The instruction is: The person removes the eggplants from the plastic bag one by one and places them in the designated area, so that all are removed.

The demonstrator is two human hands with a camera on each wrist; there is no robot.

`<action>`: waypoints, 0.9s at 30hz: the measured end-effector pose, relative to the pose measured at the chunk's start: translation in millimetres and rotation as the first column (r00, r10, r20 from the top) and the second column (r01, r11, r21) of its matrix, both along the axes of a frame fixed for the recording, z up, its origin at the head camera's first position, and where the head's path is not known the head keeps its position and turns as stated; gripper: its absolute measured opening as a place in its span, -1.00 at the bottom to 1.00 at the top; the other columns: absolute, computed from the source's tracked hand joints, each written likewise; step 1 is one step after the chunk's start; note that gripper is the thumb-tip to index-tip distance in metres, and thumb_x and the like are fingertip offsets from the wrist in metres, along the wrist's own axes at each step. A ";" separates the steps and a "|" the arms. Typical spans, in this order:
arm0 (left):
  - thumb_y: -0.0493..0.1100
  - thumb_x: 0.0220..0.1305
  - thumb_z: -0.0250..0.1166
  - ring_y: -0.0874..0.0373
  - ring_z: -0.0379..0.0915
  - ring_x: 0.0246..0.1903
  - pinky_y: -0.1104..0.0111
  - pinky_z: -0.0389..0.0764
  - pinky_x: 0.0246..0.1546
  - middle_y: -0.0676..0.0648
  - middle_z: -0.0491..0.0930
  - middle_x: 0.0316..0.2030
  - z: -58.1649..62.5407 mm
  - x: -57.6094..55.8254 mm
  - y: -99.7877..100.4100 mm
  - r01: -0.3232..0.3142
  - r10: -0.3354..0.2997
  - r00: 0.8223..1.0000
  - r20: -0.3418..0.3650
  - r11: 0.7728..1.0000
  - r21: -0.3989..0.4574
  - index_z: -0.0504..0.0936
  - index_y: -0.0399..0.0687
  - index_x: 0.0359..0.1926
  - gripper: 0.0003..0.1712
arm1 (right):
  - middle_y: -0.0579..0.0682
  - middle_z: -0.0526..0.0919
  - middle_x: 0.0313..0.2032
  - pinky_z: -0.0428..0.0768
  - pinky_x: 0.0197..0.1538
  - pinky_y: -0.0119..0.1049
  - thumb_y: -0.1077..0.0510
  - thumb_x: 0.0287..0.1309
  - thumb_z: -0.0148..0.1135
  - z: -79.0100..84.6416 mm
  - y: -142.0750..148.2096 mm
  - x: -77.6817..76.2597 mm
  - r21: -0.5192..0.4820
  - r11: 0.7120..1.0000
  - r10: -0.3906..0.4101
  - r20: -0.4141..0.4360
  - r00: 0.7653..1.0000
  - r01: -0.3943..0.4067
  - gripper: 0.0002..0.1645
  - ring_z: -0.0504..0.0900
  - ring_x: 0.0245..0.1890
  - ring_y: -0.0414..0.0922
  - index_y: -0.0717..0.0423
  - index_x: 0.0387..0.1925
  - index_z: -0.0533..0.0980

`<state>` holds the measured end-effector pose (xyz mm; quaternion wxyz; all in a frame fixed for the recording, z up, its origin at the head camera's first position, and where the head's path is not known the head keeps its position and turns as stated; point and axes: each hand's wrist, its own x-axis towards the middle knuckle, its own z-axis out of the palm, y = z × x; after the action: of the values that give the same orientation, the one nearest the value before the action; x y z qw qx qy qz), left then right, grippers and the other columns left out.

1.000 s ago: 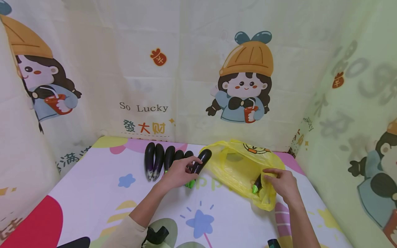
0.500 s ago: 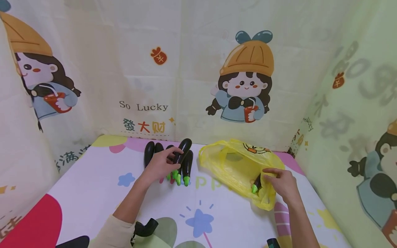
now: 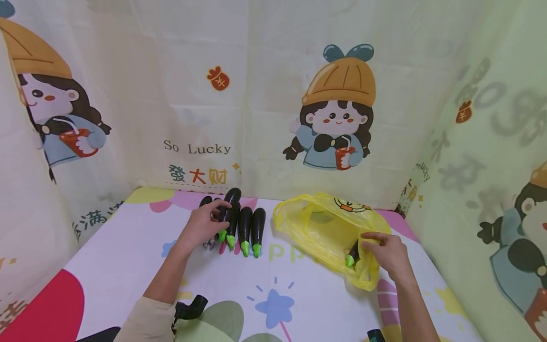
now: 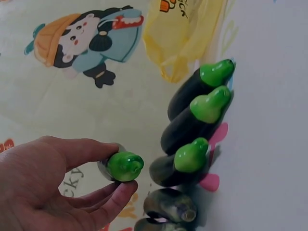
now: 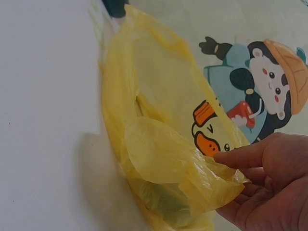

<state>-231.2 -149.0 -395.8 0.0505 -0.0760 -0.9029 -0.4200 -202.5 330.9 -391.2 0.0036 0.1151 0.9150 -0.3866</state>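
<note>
My left hand [image 3: 201,225] pinches a dark purple eggplant [image 3: 232,195] between thumb and fingers, holding it over the row. Its green cap [image 4: 126,167] faces the left wrist camera. Three green-capped eggplants lie side by side just right of it, the outermost eggplant [image 3: 258,224] standing nearest the bag. Two eggplants with greyish ends [image 4: 169,204] lie at the row's left, mostly behind the hand in the head view. On the right, my right hand [image 3: 389,254] grips the rim of a yellow plastic bag [image 3: 299,230], whose mouth gapes. Inside it lies one eggplant [image 3: 353,255], partly hidden.
A printed cloth [image 3: 273,278] covers the table. Behind it and at both sides hang cartoon-printed curtains [image 3: 265,118]. A black object [image 3: 192,308] sits by the left forearm, and a small dark object [image 3: 376,335] shows at the bottom edge.
My left hand has carried the eggplant leftward from beside the bag, across the row, to its left part. The right hand keeps its grip on the bag, barely moving.
</note>
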 end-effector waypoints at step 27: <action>-0.18 0.35 0.35 -0.35 0.46 0.11 -0.06 0.67 -0.05 -0.48 0.51 0.16 -18.5 -6.6 -63.8 -0.208 0.213 0.977 0.030 0.972 -0.109 0.53 -0.12 0.36 -0.43 | 0.43 0.46 0.34 0.57 -0.16 -0.32 0.11 0.38 0.26 -0.9 0.4 -0.2 0.002 1.000 0.001 0.000 1.000 -0.001 -0.57 0.41 0.23 0.25 0.23 0.18 0.65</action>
<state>-237.8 -212.8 -414.3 0.0721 0.0263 -0.9276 -0.3657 -202.7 331.4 -392.1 0.0037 0.1148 0.9155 -0.3857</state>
